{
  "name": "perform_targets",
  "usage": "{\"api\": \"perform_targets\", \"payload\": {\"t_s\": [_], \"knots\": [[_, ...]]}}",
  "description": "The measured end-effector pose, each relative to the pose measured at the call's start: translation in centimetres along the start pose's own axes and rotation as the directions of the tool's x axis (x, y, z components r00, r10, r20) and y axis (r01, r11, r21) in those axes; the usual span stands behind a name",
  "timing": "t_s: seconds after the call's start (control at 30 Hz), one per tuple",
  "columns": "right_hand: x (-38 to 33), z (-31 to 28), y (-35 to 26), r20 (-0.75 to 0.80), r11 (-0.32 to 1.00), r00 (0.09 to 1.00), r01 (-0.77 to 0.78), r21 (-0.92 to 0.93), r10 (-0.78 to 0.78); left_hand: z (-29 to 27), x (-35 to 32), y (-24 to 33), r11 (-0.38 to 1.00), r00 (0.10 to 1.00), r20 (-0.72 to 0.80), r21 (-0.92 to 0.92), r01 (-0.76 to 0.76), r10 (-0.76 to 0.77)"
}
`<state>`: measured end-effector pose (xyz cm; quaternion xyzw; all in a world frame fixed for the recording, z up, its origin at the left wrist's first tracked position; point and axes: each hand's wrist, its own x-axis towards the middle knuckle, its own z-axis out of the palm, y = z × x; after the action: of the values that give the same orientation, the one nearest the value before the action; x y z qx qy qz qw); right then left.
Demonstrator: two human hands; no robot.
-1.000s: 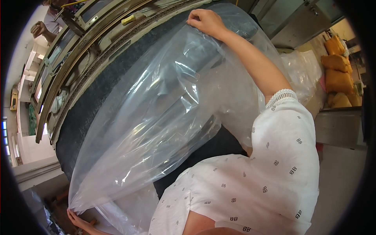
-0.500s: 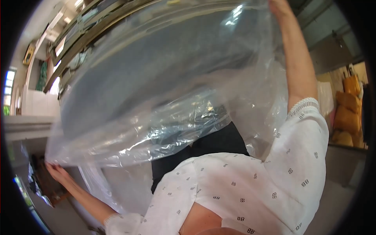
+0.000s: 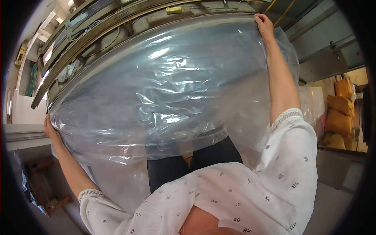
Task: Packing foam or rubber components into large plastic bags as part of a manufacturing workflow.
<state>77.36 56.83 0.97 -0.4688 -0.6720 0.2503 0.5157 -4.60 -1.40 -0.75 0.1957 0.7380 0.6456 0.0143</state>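
A wide sheet of clear plastic film (image 3: pixel 172 90) is stretched between my hands, its top edge lying along the front of a long metal machine (image 3: pixel 129 29). My left hand (image 3: pixel 49 127) pinches the film's left corner. At the upper right, my right hand (image 3: pixel 265 26) grips the other corner with fingers closed. The film sags in shiny wrinkles over my dark trousers (image 3: pixel 168 170) and hangs toward the floor. Some loose film bulges out beyond my right wrist. Whether the sheet is one layer or two, I cannot tell.
A small yellow object (image 3: pixel 174 9) sits on the machine. Stuffed orange sacks (image 3: pixel 340 113) are piled at the far right. Low on the left stands a brown wooden stool or frame (image 3: pixel 47 188). Yellow cords (image 3: pixel 288 11) hang beyond my right hand.
The film has come down from a raised, billowing position and now spreads flatter against the machine's edge. My left hand has moved up and forward; my right hand has come lower and slightly inward.
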Motion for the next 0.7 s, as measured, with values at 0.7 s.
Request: {"api": "perform_targets", "payload": {"t_s": [0.7], "knots": [[2.8,1.0,0.8,-0.188,0.910,0.979,-0.005,-0.414,-0.080,2.9,3.8,-1.3,0.960,0.989,-0.146,0.279,0.028,0.013]]}}
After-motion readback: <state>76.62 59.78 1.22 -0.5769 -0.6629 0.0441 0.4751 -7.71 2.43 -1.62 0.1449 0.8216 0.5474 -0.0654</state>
